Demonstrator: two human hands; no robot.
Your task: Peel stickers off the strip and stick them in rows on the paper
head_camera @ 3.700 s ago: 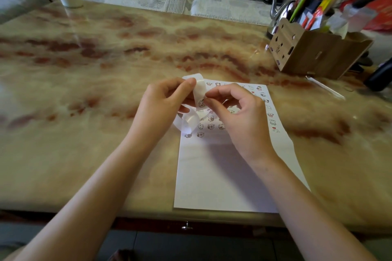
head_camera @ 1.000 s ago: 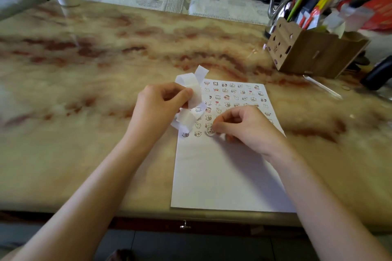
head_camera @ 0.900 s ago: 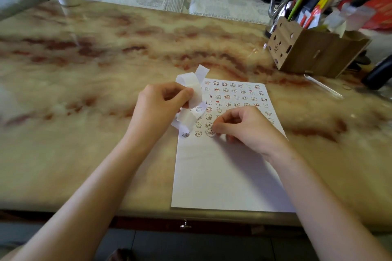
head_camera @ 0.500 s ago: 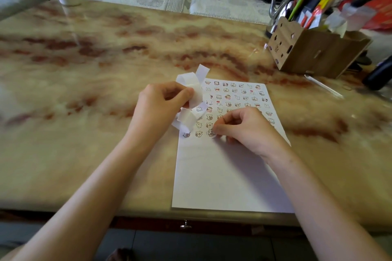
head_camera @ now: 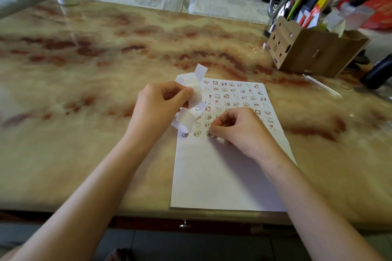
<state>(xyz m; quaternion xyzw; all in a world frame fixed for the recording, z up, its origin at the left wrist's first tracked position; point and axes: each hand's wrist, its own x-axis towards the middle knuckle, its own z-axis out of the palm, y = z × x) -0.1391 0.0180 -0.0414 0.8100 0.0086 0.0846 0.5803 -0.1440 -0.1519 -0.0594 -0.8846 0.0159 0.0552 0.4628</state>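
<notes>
The right hand (head_camera: pixel 239 129) pinched a sticker (head_camera: pixel 209 133) down onto the nearest row of the paper (head_camera: pixel 222 176) — third along. The strip (head_camera: pixel 192 93), curling roughly twelve to six, was gripped by the left hand (head_camera: pixel 159 106) — near, at the sticker's ten o'clock.

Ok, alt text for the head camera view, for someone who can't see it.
A person's right hand pinches a sticker onto the nearest row of a paper half filled with stickers, while the left hand holds the curled strip beside it. At right, a pen box stands on the marbled table.
</notes>
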